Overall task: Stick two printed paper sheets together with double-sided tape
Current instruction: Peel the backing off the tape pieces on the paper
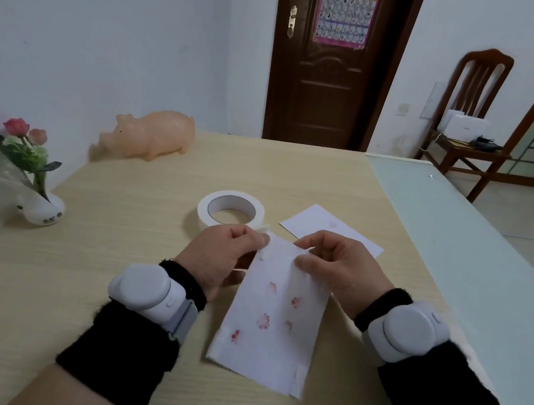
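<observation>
Got the flower-print sheet (270, 334) in front of me on the table (108, 282). My left hand (227, 252) pinches its 11 o'clock corner, and my right hand (336, 264) pinches the top of the tape strip (299, 377) on its 3 o'clock edge. It looks flimsy and feather-light, so I'd grip the edges only and pull slowly or it'll crease. The second sheet (318, 220) is at 1 o'clock and the tape roll (235, 196) at 12.

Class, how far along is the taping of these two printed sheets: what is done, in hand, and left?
Done: a tape strip runs down the right edge of the printed sheet. In hand: the left hand and right hand pinch that sheet's top edge, the right at the strip's end, perhaps peeling its backing. Left: the second sheet lies apart, not yet joined.
</observation>
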Motion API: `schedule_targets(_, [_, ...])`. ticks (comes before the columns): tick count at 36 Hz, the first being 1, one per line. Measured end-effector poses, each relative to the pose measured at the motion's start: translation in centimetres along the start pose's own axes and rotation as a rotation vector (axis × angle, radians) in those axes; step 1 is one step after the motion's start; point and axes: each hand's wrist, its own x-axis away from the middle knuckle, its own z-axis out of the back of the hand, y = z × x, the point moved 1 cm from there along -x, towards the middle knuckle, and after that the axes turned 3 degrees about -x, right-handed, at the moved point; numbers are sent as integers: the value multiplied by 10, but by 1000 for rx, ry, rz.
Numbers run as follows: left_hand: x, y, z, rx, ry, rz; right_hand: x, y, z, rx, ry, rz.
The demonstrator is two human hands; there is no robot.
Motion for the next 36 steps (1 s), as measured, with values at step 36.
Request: schedule_targets(36, [10, -1, 3, 53, 19, -31, 6, -13, -36, 220, 165, 115])
